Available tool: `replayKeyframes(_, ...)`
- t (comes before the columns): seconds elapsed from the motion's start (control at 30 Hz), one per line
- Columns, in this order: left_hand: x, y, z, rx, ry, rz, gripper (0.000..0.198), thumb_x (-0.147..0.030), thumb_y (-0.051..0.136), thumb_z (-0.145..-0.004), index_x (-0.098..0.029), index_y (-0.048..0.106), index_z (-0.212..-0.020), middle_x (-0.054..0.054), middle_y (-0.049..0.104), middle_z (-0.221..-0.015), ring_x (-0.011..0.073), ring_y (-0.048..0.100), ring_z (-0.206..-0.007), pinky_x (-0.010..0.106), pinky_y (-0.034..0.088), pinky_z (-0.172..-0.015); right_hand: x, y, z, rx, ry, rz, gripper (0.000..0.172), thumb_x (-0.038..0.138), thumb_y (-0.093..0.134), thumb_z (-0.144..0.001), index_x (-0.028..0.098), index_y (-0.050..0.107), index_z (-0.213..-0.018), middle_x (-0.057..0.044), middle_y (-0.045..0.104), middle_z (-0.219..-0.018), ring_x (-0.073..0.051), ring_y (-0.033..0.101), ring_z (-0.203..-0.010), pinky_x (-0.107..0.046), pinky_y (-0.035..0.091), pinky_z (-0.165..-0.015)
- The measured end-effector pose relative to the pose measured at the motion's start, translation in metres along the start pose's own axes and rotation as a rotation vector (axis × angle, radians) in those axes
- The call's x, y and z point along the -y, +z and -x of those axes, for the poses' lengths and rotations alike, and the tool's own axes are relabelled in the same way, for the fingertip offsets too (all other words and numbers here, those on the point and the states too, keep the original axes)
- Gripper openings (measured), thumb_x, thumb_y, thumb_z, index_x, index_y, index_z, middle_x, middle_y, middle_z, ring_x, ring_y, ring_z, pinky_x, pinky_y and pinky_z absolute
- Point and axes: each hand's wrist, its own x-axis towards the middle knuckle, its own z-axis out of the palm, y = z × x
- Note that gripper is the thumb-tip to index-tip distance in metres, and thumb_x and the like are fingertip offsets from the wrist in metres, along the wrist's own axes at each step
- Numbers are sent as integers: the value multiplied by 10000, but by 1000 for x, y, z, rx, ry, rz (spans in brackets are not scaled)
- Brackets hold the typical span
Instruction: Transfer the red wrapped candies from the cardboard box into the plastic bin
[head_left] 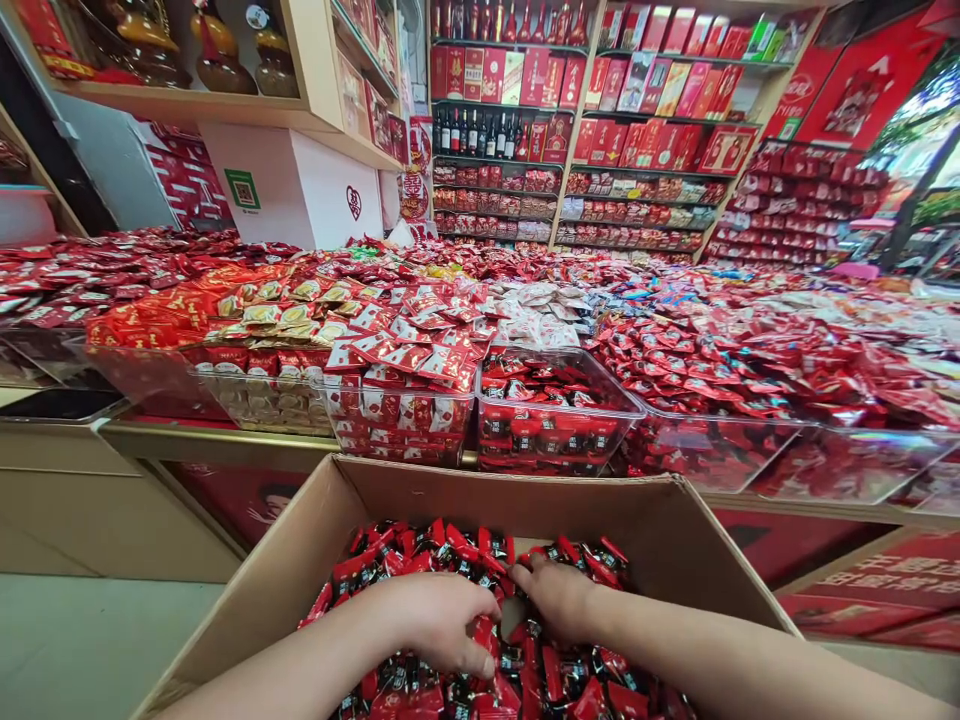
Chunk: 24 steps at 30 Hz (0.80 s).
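A large cardboard box (pixel 420 492) with raised sides stands in front of me, holding many small red-and-black wrapped candies (pixel 420 690). Both of my hands reach down into it. My left hand (pixel 442 622) is curled, with a red wrapped candy (pixel 484 634) between its thumb and fingers. Just to the right, my right hand (pixel 561 598) lies palm down among the candies, fingers somewhat spread and their tips partly hidden. A small pale gap shows between the hands. Behind the box, a clear plastic bin (pixel 634 405) contains similar red-and-black candies.
A row of clear bins heaped with wrapped sweets lines the counter (pixel 225 435) beyond the box. White-and-red packets (pixel 405 345) overflow one bin. Shelves (pixel 562 170) with bottles and red boxes stand behind. At left, a dark flat device (pixel 60 404) lies on a ledge.
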Motion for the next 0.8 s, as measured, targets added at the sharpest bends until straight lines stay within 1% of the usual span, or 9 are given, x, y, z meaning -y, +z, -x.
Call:
replayKeyframes(0.07,1,1,0,-16,2,9,463,-441,517,-604,-258,541,-1028,66,636,-912,245,585,-736,281,413,-547,0,0,2,-12,16,-44,736,194,661,-464,180,384,-1146,-140,575,-934,-281,571,-780,-343,449,-622)
replayKeyframes(0.17,5,2,0,-19,-10,24,437,-437,534,-587,-262,567,-986,56,653,-811,234,581,-650,268,385,-486,2,-8,6,-43,-9,-87,658,186,647,-481,183,436,-1104,-110,620,-804,-272,583,-716,-332,442,-570)
replayKeyframes(0.27,14,2,-2,-166,-51,142,405,-388,584,-546,-253,590,-928,45,646,-793,221,572,-665,265,391,-534,1,-26,10,-101,-100,-200,308,179,630,-508,187,601,-815,-73,624,-702,-245,577,-665,-301,418,-539)
replayKeyframes(0.33,21,0,-4,-291,-65,243,477,-379,611,-529,-227,558,-978,59,624,-876,226,558,-749,277,397,-616,-1,-42,13,-176,-154,-343,110,239,609,-565,185,608,-661,-37,605,-624,-196,558,-612,-266,398,-520)
replayKeyframes(0.43,25,-6,-9,-329,-14,392,579,-409,591,-578,-192,453,-1097,67,587,-952,203,544,-791,268,403,-644,-3,-65,20,-327,-203,-668,208,370,517,-676,176,589,-694,-7,573,-604,-127,506,-545,-227,373,-493)
replayKeyframes(0.53,18,-12,-10,-280,108,642,444,-370,550,-650,-155,492,-1035,26,602,-786,152,543,-672,234,405,-569,-3,-80,29,-416,-219,-1006,288,425,484,-698,152,574,-685,12,526,-565,-88,438,-488,-211,346,-468)
replayKeyframes(0.63,7,-19,-8,-232,201,857,378,-311,530,-689,-150,503,-1030,-6,589,-645,126,538,-588,248,416,-565,-2,-89,40,-412,-199,-1271,291,431,538,-655,141,558,-642,30,491,-530,-65,396,-458,-199,325,-450)
replayKeyframes(0.73,-1,-24,-5,-243,260,1001,412,-252,540,-694,-163,469,-1090,10,613,-664,137,563,-626,275,431,-615,-2,-95,48,-347,-149,-1517,294,430,570,-626,139,529,-622,38,485,-509,-52,381,-419,-189,311,-417)
replayKeyframes(0.8,-3,-25,-4,-261,266,1024,425,-223,540,-696,-166,458,-1109,21,624,-672,142,570,-636,262,431,-601,-2,-96,49,-328,-137,-1571,295,424,583,-616,136,518,-606,40,480,-502,-45,375,-406,-183,305,-405)
